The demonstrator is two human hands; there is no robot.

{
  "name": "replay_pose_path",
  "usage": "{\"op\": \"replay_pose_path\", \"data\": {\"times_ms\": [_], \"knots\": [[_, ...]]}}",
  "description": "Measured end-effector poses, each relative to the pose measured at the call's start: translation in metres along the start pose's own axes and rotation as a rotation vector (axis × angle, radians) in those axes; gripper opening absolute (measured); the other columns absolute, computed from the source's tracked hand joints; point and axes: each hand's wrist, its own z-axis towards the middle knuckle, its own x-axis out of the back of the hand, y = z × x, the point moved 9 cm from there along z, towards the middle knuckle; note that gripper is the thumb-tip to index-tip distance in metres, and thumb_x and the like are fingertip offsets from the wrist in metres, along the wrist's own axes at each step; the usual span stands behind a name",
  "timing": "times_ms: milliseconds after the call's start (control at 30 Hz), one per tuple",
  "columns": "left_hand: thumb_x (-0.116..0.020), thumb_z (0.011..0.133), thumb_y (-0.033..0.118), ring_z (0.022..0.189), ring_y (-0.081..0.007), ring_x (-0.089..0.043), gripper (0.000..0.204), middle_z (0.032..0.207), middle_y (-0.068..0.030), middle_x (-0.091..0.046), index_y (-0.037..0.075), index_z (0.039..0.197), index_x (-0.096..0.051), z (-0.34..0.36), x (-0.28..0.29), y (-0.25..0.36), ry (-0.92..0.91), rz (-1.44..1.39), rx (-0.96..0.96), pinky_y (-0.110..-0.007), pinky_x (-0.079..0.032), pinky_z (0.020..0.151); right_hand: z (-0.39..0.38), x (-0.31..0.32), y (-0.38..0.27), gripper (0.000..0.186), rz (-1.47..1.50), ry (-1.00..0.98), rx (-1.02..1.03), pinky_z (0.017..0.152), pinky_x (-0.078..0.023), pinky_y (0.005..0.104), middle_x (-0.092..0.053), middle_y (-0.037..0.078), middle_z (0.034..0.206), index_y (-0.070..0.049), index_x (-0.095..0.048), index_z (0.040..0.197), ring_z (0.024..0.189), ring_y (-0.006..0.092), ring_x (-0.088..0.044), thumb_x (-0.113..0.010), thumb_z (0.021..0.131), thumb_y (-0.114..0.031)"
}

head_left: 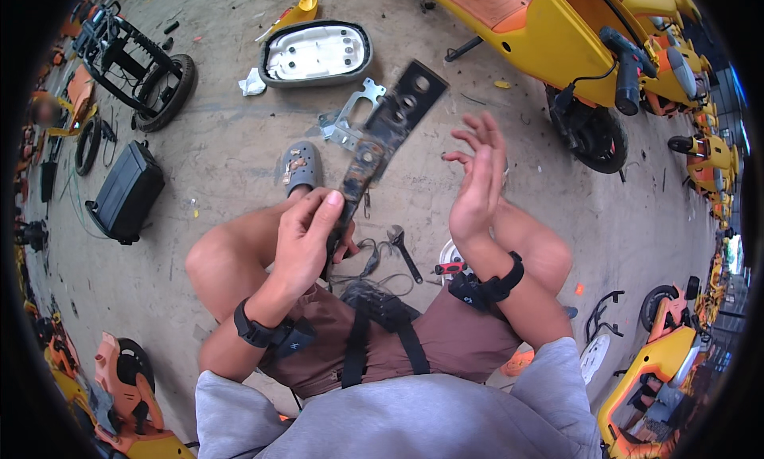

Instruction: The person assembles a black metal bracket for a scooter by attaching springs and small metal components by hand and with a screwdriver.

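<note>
My left hand (pixel 306 236) is closed around the lower end of a long dark metal bracket (pixel 380 141). It is held up at a slant, its wide upper end showing round holes and its middle rusty or dirty. To its right, my right hand (pixel 479 184) is raised with fingers apart, holding nothing and not touching the bracket. On the floor between my legs lie an adjustable wrench (pixel 406 254), some dark straps or cords (pixel 370 260) and a red-handled tool (pixel 451 268). A silver metal bracket (pixel 350 115) lies beyond, partly hidden by the dark one.
An upturned seat (pixel 274 75) with a white underside lies ahead. At left are a black box (pixel 127 190) and a bare frame with a wheel (pixel 171 93). A yellow scooter (pixel 529 41) stands at right, with more scooters (pixel 712 169) along the edge.
</note>
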Motion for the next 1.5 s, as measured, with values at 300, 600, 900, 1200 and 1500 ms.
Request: {"op": "replay_pose_path", "data": {"times_ms": [300,600,900,1200,1500], "knots": [[-0.058,0.098,0.028,0.05,-0.0115,-0.05,0.028,0.068,-0.0048,-0.056,0.002,0.1,-0.05,0.006,0.048,0.022,0.522,-0.183,-0.171,-0.026,-0.044,0.05,-0.106,0.011,0.326,0.025,-0.559,-0.398,-0.876,0.049,-0.048,0.0279,-0.07,0.009,0.074,0.001,-0.065,0.096,0.056,0.0136,-0.064,-0.064,0.086,-0.022],[-0.053,0.097,0.024,0.044,-0.0196,-0.048,0.022,0.069,-0.0114,-0.052,0.01,0.107,-0.04,0.01,0.06,0.006,0.455,-0.436,0.027,-0.034,-0.044,0.049,-0.133,-0.033,0.393,0.045,-0.997,-0.421,-0.731,0.076,-0.053,0.0427,-0.07,0.018,0.082,0.0,-0.064,0.092,0.082,0.0352,-0.067,-0.071,0.077,-0.042],[-0.043,0.1,0.024,0.047,-0.0205,-0.047,0.028,0.069,-0.0132,-0.05,0.012,0.125,-0.038,0.016,0.024,0.019,0.219,-0.528,0.06,-0.035,-0.043,0.054,-0.046,-0.073,0.306,0.027,-0.251,-0.556,-0.896,0.055,-0.049,0.0271,-0.071,0.01,0.084,0.0,-0.06,0.092,0.07,0.0137,-0.065,-0.073,0.084,-0.022],[-0.035,0.105,0.036,0.045,-0.0188,-0.046,0.032,0.068,-0.0127,-0.051,0.01,0.124,-0.037,0.015,-0.02,0.029,0.022,-0.616,0.01,-0.032,-0.042,0.05,0.044,-0.064,-0.005,0.044,-0.022,-0.613,-0.583,0.064,-0.048,0.0236,-0.071,0.012,0.087,0.003,-0.051,0.126,0.077,0.0142,-0.067,-0.068,0.089,-0.013],[-0.036,0.105,0.036,0.049,-0.0183,-0.051,0.032,0.073,-0.0115,-0.055,0.009,0.122,-0.039,0.02,-0.063,0.019,-0.081,-0.544,-0.028,-0.03,-0.045,0.052,-0.013,-0.045,-0.028,0.051,0.557,-0.428,-0.613,0.076,-0.049,0.026,-0.07,0.013,0.097,0.001,-0.048,0.136,0.089,0.0165,-0.066,-0.066,0.089,-0.003]]}}
